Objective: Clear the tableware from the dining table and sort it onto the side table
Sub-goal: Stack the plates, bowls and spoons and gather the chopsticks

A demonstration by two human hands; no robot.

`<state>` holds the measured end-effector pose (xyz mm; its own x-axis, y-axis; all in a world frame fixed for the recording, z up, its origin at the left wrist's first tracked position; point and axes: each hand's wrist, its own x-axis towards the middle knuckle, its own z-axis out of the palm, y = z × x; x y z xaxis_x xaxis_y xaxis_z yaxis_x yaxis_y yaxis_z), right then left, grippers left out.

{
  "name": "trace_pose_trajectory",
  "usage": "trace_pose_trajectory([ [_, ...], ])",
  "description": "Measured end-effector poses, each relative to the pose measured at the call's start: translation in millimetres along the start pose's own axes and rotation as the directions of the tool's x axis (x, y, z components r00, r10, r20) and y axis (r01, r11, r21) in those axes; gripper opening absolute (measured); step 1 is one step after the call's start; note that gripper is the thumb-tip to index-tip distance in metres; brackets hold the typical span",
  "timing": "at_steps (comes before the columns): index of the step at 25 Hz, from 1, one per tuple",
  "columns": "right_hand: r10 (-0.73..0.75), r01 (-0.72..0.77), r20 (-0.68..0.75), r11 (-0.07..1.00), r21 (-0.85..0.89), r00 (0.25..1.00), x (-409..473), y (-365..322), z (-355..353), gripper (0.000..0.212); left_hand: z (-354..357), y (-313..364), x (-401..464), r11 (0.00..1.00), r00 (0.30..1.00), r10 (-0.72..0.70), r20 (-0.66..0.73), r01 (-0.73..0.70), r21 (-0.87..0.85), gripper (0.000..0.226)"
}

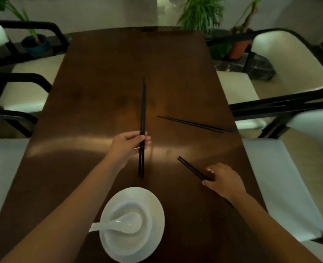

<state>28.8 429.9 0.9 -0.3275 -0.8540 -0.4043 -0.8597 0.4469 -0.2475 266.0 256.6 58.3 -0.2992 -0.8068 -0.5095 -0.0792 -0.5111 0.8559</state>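
The black chopsticks look light, stiff and slick — the left hand (127, 147) pinches one pair (142, 118) near its thick end above the dining table (100, 82), while the right hand (224, 180) curls round a second pair (190, 168) lying flat — a third pair (194, 123) waits beyond.

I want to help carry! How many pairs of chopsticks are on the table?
3 pairs: one pair gripped by the left hand, one under the right hand, one lying loose near the table's right edge.
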Motion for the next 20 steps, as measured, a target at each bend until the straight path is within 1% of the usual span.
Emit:
trace_pose_trajectory([
  [2, -0.019, 0.019, 0.005, 0.998, -0.060, 1.000, -7, 6, 10, 0.041, 25, -6, 1, 0.998, 0.999, -0.038, 0.023, 0.039, -0.050, 0.016],
  [5, -0.052, 0.049, -0.033, 0.995, -0.089, 0.998, -11, 5, 21, 0.018, 50, -17, -3, 0.987, 0.995, -0.093, 0.029, 0.096, -0.131, 0.017],
  [6, -0.064, 0.060, -0.032, 0.992, -0.111, 0.997, -10, 4, 22, 0.014, 54, -21, -5, 0.981, 0.993, -0.112, 0.027, 0.115, -0.154, 0.016],
  [9, -0.073, 0.073, 0.007, 0.986, -0.151, 0.997, -3, -3, 21, 0.014, 59, -34, -10, 0.971, 0.987, -0.158, 0.023, 0.159, -0.178, 0.017],
  [11, -0.035, 0.039, 0.038, 0.994, -0.099, 0.999, 2, -4, 12, 0.010, 61, -40, -14, 0.966, 0.983, -0.182, 0.024, 0.183, -0.184, 0.016],
  [12, -0.005, 0.008, 0.051, 0.999, -0.044, 0.999, 6, -3, 5, 0.006, 61, -42, -17, 0.964, 0.981, -0.195, 0.019, 0.195, -0.181, 0.016],
  [13, 0.039, -0.044, 0.073, 0.997, 0.070, 0.997, 10, -2, -5, 0.006, 61, -45, -19, 0.963, 0.978, -0.210, 0.014, 0.209, -0.173, 0.016],
  [14, 0.099, -0.126, 0.119, 0.961, 0.246, 0.988, 14, -2, -15, 0.007, 62, -47, -21, 0.961, 0.975, -0.223, 0.010, 0.222, -0.164, 0.016],
  [15, 0.143, -0.211, 0.180, 0.870, 0.446, 0.973, 18, -6, -25, 0.007, 63, -50, -22, 0.960, 0.972, -0.233, 0.007, 0.231, -0.156, 0.017],
  [16, 0.157, -0.267, 0.228, 0.738, 0.620, 0.961, 20, -14, -36, 0.007, 66, -52, -23, 0.959, 0.970, -0.241, 0.009, 0.240, -0.151, 0.018],
  [17, 0.146, -0.279, 0.243, 0.633, 0.722, 0.959, 22, -24, -45, 0.006, 70, -54, -24, 0.958, 0.969, -0.248, 0.014, 0.248, -0.146, 0.019],
  [18, 0.126, -0.257, 0.226, 0.583, 0.771, 0.966, 24, -33, -51, 0.006, 74, -55, -25, 0.957, 0.967, -0.254, 0.025, 0.255, -0.139, 0.020],
  [20, 0.084, -0.180, 0.161, 0.564, 0.806, 0.983, 26, -53, -59, 0.010, 83, -57, -25, 0.959, 0.964, -0.259, 0.058, 0.264, -0.106, 0.022],
])
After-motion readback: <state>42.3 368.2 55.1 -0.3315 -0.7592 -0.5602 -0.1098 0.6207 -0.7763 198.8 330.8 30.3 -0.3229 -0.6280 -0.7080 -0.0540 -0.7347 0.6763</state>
